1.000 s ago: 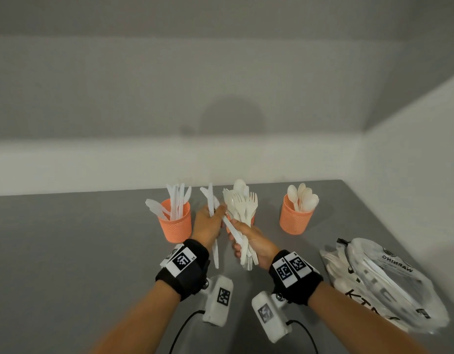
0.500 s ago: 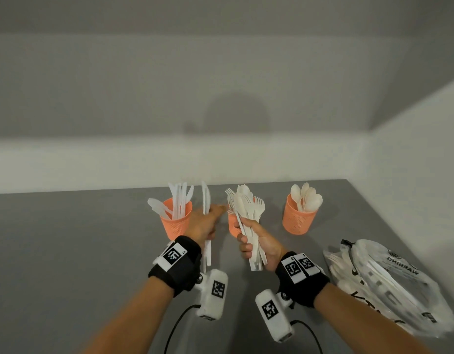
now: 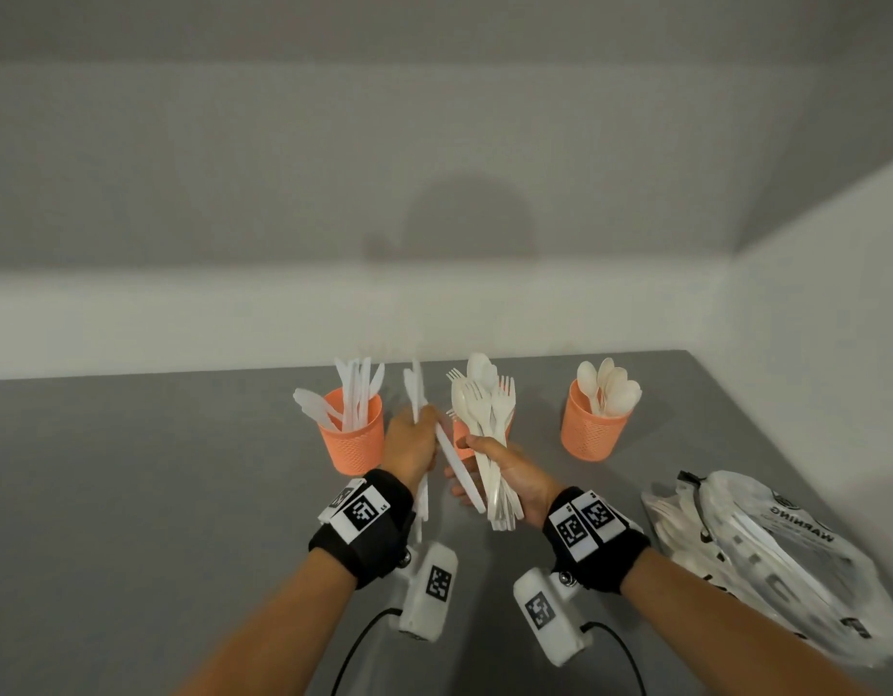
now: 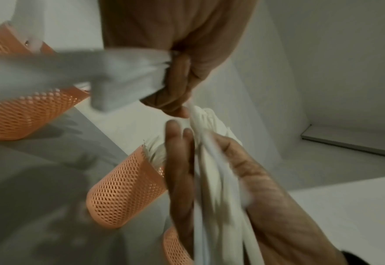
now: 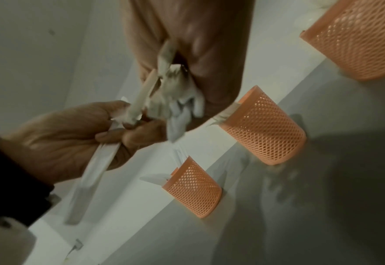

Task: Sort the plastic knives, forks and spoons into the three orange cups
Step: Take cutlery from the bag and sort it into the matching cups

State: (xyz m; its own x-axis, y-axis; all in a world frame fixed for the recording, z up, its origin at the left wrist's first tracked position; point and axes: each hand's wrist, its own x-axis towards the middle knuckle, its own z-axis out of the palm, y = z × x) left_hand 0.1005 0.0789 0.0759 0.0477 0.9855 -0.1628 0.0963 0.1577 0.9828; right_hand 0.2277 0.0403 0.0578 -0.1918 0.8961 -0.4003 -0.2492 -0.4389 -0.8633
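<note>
Left grip [image 3: 413, 442] round knives [image 3: 415, 389]; spoons cupped [image 3: 589, 428]

Three orange mesh cups [image 3: 355, 437] on the table [image 3: 133, 494]. About six white knives [image 3: 356, 389] in the left cup, four spoons [image 3: 610, 389] in the right cup. Two hands up. Two knives in the left hand [image 3: 409, 444]. Mixed bundle [image 3: 484, 409] in the right hand [image 3: 515, 474], too overlapped to count. One plastic bag [image 3: 786, 555].

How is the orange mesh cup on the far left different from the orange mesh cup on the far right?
The far-left orange mesh cup holds white plastic knives; the far-right orange mesh cup holds cream plastic spoons. The left cup stands beside the left hand; the right one stands apart. Both stand upright.
</note>
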